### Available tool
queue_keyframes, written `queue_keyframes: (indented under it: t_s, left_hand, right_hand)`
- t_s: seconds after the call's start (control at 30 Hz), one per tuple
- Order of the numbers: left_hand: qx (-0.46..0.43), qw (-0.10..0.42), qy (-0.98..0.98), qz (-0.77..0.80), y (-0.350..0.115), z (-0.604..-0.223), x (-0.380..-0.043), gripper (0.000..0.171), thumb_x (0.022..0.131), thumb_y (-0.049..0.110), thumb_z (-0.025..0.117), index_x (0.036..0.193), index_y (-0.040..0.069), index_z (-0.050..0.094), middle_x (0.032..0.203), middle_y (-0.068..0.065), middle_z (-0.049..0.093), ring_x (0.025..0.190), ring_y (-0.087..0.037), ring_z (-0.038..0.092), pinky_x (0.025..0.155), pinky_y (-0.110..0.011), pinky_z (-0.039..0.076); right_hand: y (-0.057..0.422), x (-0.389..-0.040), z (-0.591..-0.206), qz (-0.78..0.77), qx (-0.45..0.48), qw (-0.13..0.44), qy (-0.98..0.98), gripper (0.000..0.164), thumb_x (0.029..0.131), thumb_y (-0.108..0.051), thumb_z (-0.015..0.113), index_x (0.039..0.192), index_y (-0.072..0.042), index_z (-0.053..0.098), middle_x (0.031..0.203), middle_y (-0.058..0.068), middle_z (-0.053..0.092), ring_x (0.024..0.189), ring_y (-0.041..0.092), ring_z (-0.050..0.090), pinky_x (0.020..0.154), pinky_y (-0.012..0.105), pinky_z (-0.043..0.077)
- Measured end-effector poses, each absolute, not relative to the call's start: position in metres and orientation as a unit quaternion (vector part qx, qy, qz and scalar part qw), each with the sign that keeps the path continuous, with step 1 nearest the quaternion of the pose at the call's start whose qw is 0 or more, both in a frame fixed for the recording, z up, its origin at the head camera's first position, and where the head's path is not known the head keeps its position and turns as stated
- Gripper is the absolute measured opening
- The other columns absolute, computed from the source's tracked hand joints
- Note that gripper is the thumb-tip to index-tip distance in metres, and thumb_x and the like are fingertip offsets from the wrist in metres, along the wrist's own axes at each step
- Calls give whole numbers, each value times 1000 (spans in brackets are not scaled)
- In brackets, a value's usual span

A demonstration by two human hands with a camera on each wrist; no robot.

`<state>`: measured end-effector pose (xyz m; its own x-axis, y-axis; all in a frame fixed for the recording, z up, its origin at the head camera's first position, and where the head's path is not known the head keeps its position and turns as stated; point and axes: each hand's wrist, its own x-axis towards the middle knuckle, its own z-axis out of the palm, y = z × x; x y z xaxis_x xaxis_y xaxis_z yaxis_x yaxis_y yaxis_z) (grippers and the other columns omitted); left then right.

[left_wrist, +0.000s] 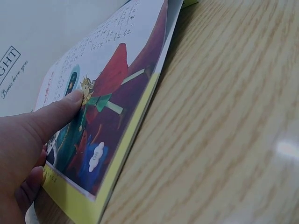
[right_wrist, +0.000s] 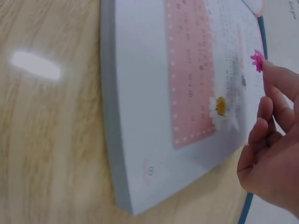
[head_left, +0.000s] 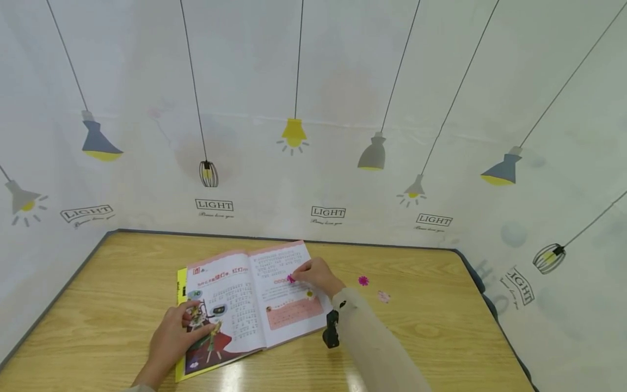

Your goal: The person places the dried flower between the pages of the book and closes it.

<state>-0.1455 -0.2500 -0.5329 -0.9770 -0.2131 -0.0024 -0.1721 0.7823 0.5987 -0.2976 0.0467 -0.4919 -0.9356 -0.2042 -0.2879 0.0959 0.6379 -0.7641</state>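
An open picture book [head_left: 245, 326] lies on the wooden table, with printed text and a cartoon on its left page. My left hand [head_left: 172, 336] grips the book at its left edge. In the left wrist view the thumb [left_wrist: 65, 109] presses on the cartoon page, and the other fingers curl at the edge, partly hidden. Over the right page my right hand [head_left: 320, 276] pinches a small magenta flower [right_wrist: 257, 60] between thumb and fingertip. A white daisy-like flower with a yellow centre [right_wrist: 220, 107] rests on that same page, beside the pink text box.
To the right of the book, a magenta flower [head_left: 363, 281] and a pale pink flower [head_left: 383, 296] lie on the table [head_left: 431, 326]. Behind the table stands a pale wall covering [head_left: 254, 179] printed with hanging lamps.
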Motion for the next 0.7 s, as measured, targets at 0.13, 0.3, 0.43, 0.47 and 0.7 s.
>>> queue_keyframes:
  t_s: [0.13, 0.3, 0.43, 0.47, 0.7]
  left_hand:
    - [101, 31, -943, -316, -250, -532, -145, 84, 65, 56, 77, 125, 3, 53, 92, -10, 50, 81, -22, 50, 64, -32, 39]
    - [104, 26, -941, -320, -250, -530, -146, 85, 66, 58, 75, 126, 2, 52, 92, -11, 50, 82, -23, 50, 64, -33, 38]
    - [104, 27, -941, -321, -250, -529, -146, 84, 66, 56, 76, 126, 2, 52, 93, -11, 50, 83, -23, 52, 65, -33, 39]
    - [104, 27, -941, -321, -250, -530, -146, 84, 66, 56, 76, 126, 2, 52, 93, -11, 50, 83, -23, 52, 65, -34, 40]
    - [106, 26, -942, -317, -251, -531, -146, 86, 66, 58, 75, 127, 2, 52, 93, -11, 50, 83, -23, 51, 65, -33, 39]
  right_hand:
    - [49, -297, -501, -433, -28, 178, 883, 12, 82, -17, 72, 83, -5, 71, 79, 2, 64, 69, 13, 53, 61, 26, 43]
    - [49, -295, -505, -440, -26, 170, 882, 12, 83, -18, 71, 82, -6, 69, 78, 2, 63, 66, 14, 53, 54, 25, 42]
    - [47, -293, -503, -425, -19, 161, 891, 11, 83, -18, 71, 81, -8, 68, 78, 2, 62, 63, 14, 53, 52, 25, 41]
    - [46, -293, -503, -419, -16, 160, 894, 11, 83, -18, 70, 81, -8, 68, 78, 1, 61, 62, 14, 53, 51, 25, 41]
    - [43, -290, -506, -407, 2, 157, 900, 11, 84, -19, 70, 82, -9, 66, 78, 2, 60, 60, 15, 53, 46, 25, 42]
